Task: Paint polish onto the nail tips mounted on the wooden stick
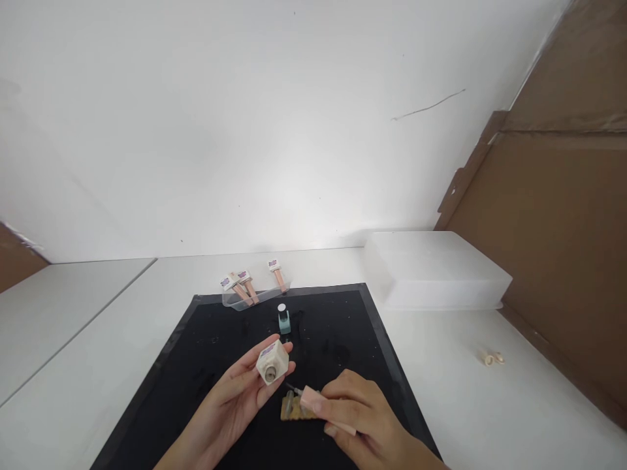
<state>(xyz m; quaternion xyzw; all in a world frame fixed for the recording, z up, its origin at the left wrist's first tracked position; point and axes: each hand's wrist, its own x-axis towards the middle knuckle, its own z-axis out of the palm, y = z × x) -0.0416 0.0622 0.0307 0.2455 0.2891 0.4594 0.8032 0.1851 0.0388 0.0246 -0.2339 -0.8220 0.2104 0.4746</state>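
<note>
Two hands over black mat (pixel 206 365) | left hand (pixel 235 398) cradles open nail polish bottle (pixel 272 363), tilted, near centre | right hand (pixel 360 418) pinches pink brush cap (pixel 323 410), brush over small tan piece (pixel 294 409) | teal bottle (pixel 284 319) stands farther back

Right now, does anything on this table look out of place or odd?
One thing: a small beige item lies alone on the white table, right of the black mat, apart from everything else. Also, the left hand holds an uncapped, tilted nail polish bottle; the right hand holds its brush cap.
</note>
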